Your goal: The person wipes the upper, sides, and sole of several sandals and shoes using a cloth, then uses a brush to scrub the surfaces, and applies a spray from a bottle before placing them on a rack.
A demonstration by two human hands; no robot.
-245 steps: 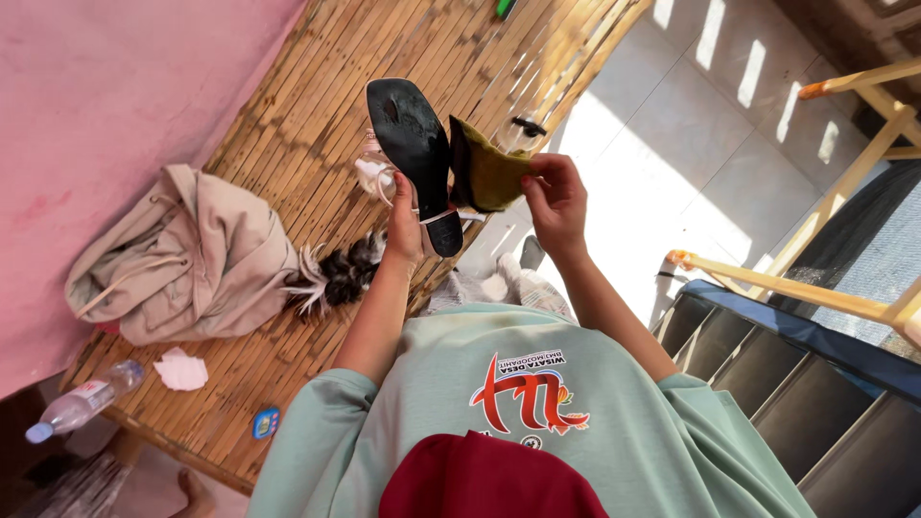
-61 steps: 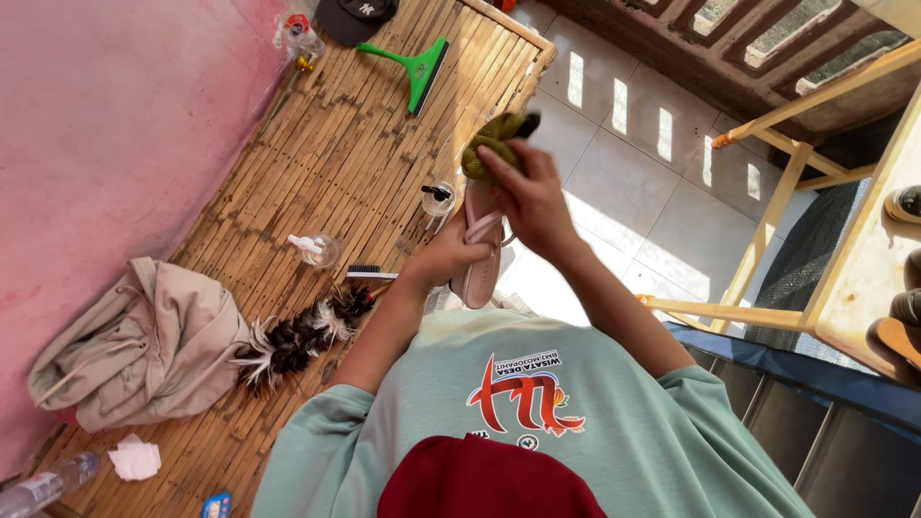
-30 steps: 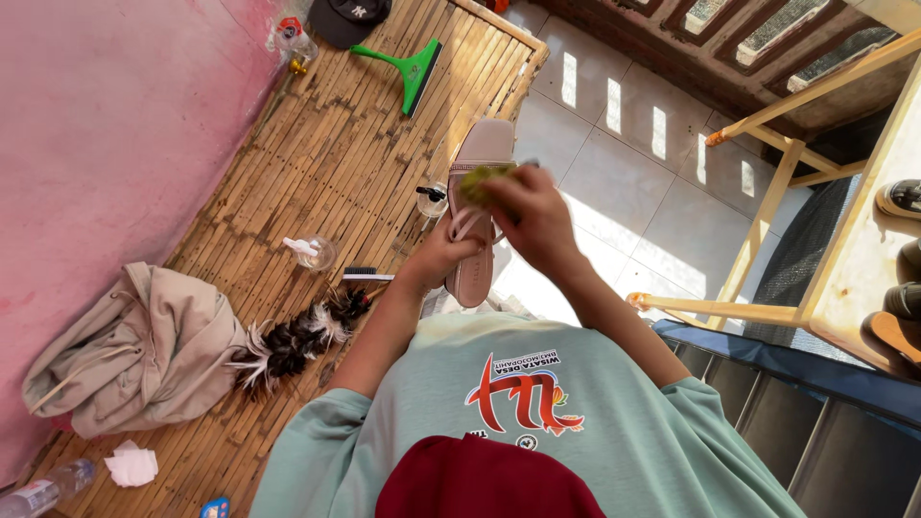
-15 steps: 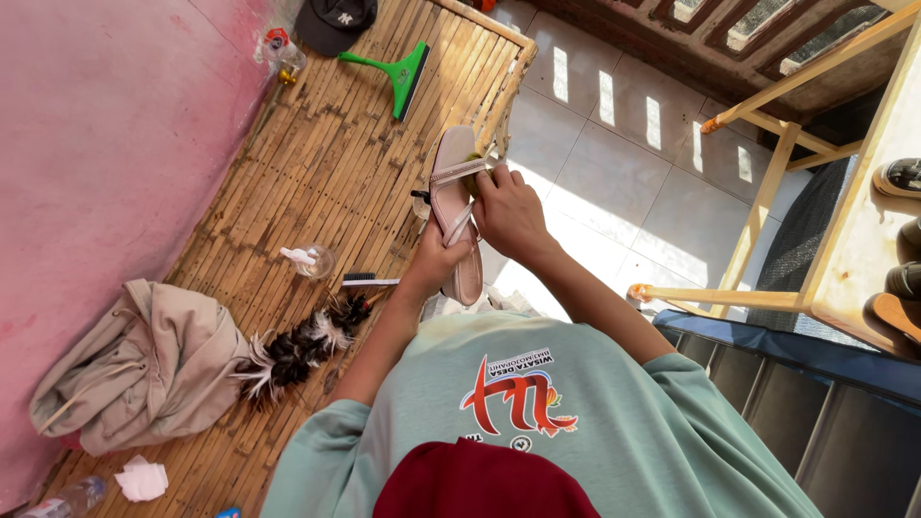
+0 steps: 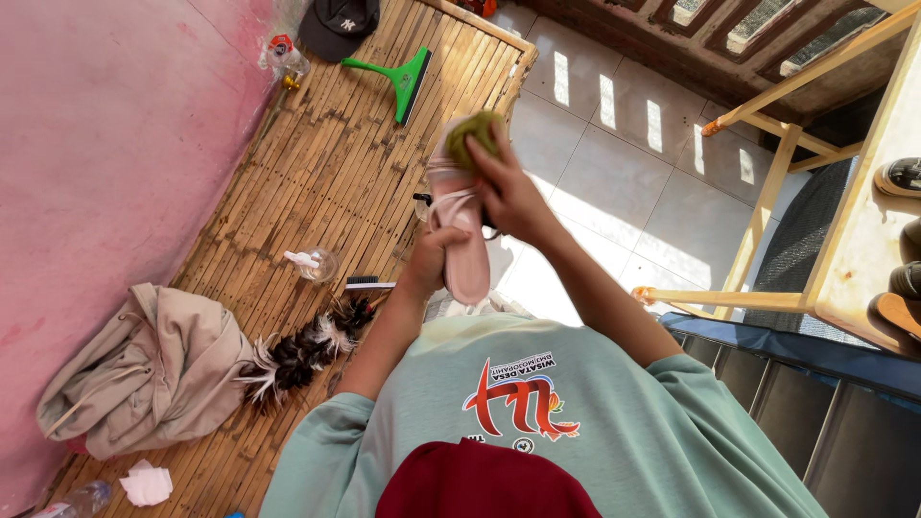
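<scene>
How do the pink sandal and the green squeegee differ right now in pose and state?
The pink sandal is held up in the air by the left hand, while the green squeegee lies flat on the bamboo bench, untouched. The sandal is strappy and pale pink; the squeegee is bright green with a thin handle and wide blade. The right hand presses an olive cloth on the sandal's toe end; nothing touches the squeegee.

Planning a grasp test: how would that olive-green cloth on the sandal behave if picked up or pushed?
The olive-green cloth is bunched into a wad under the right hand, so it is probably floppy and shapeless once lifted. It looks small and thin, so likely light. Pushed along the pink sandal, it would probably crumple and drag, not roll.
</scene>
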